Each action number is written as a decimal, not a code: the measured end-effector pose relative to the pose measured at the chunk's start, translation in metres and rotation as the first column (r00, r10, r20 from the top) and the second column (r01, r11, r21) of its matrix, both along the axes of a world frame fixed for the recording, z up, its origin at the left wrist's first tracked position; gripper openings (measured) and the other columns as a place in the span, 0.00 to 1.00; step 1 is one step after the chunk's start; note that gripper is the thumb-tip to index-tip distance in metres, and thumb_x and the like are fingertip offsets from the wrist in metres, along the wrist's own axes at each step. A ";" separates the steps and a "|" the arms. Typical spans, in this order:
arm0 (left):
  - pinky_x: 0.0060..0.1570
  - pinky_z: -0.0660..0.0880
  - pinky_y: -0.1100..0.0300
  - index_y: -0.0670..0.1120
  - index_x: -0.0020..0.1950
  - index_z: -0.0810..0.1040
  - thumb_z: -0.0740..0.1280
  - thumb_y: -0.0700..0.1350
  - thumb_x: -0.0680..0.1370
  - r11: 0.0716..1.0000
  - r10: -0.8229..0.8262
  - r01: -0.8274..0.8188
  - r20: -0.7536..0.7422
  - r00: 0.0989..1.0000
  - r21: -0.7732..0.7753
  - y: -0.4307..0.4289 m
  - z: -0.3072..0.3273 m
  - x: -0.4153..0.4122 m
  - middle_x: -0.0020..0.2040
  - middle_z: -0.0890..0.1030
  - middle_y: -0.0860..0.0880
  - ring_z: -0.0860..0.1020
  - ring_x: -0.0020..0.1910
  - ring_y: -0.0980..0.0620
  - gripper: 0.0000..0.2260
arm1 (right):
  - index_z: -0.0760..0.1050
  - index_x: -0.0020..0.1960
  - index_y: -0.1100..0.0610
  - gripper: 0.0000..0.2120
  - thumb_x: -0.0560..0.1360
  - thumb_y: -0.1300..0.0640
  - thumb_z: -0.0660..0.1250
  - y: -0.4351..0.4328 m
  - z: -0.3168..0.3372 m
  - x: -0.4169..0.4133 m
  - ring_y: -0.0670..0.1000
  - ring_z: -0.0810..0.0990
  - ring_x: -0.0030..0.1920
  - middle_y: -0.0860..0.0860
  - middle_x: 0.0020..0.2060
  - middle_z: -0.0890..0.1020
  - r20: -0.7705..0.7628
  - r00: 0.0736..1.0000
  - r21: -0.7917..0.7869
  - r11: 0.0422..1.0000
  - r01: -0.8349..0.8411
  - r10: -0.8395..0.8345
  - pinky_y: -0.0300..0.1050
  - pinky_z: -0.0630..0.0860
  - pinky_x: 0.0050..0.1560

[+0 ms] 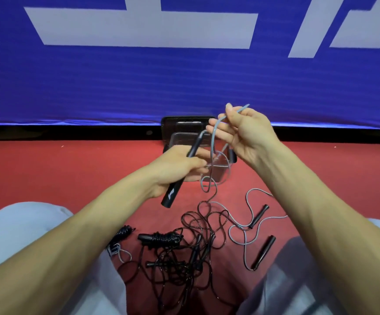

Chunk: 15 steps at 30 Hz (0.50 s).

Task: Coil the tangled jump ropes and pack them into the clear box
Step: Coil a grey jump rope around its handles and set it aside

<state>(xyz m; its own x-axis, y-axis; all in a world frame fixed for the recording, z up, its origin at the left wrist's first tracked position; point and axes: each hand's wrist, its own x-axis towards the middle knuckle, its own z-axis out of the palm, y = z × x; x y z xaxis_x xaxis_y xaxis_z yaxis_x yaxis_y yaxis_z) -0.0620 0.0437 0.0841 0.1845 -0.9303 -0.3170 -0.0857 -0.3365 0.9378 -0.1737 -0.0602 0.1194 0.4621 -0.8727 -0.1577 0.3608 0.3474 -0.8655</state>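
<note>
The left hand [180, 167] grips a black handle [182, 172], while the right hand [241, 133] above it pinches the grey rope [216, 126].

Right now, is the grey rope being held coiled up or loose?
Loose: from the right hand the grey rope hangs in open loops to the floor; left hand grips its handle.

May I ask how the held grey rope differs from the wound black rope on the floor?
The grey rope is uncoiled; the black rope is wound tight. The grey rope hangs from the left hand and right hand; the black rope lies untouched. Both are jump ropes.
</note>
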 end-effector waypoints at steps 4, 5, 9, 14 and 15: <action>0.61 0.77 0.57 0.44 0.56 0.82 0.64 0.41 0.82 0.998 -0.063 0.063 0.005 0.998 -0.018 -0.002 -0.007 -0.012 0.56 0.84 0.47 0.82 0.58 0.52 0.08 | 0.68 0.44 0.61 0.07 0.78 0.64 0.65 -0.006 0.000 -0.001 0.55 0.85 0.35 0.58 0.36 0.75 -0.003 0.999 0.004 0.999 0.039 -0.039 0.46 0.82 0.37; 0.61 0.77 0.56 0.43 0.54 0.82 0.64 0.41 0.82 0.999 -0.041 0.042 0.003 0.999 -0.032 -0.003 -0.008 -0.013 0.56 0.84 0.47 0.82 0.58 0.52 0.07 | 0.69 0.43 0.62 0.07 0.78 0.64 0.66 -0.007 -0.001 0.000 0.53 0.84 0.33 0.57 0.36 0.74 -0.031 0.999 -0.011 0.999 0.039 -0.040 0.46 0.83 0.38; 0.59 0.78 0.59 0.43 0.55 0.81 0.64 0.41 0.82 0.994 -0.094 0.092 -0.029 0.995 -0.065 -0.003 -0.009 -0.012 0.55 0.85 0.46 0.83 0.55 0.54 0.08 | 0.72 0.43 0.60 0.07 0.76 0.61 0.69 -0.008 -0.003 0.000 0.47 0.78 0.27 0.53 0.32 0.75 -0.150 0.988 -0.047 0.999 0.021 -0.028 0.42 0.82 0.40; 0.53 0.80 0.61 0.41 0.52 0.81 0.65 0.43 0.81 0.990 -0.095 0.094 -0.008 0.995 -0.104 -0.002 -0.009 -0.010 0.52 0.85 0.42 0.85 0.51 0.49 0.07 | 0.75 0.40 0.57 0.08 0.74 0.56 0.72 -0.011 -0.005 0.005 0.47 0.79 0.31 0.46 0.27 0.79 -0.254 0.967 -0.083 0.996 0.014 -0.035 0.39 0.79 0.37; 0.52 0.81 0.60 0.42 0.49 0.80 0.65 0.42 0.81 0.990 -0.075 0.074 0.001 0.997 -0.123 -0.002 -0.009 -0.010 0.51 0.84 0.41 0.85 0.50 0.48 0.07 | 0.76 0.41 0.57 0.08 0.76 0.55 0.71 -0.011 -0.006 0.007 0.47 0.80 0.31 0.46 0.28 0.80 -0.278 0.960 -0.100 0.995 0.006 -0.034 0.39 0.79 0.37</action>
<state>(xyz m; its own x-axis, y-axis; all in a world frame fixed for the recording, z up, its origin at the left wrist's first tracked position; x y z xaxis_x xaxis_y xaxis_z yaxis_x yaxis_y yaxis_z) -0.0723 0.0418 0.0754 0.1124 -0.9733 -0.2001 -0.1033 -0.2117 0.9719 -0.1670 -0.0710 0.1132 0.3943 -0.8988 -0.1916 0.1065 0.2518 -0.9619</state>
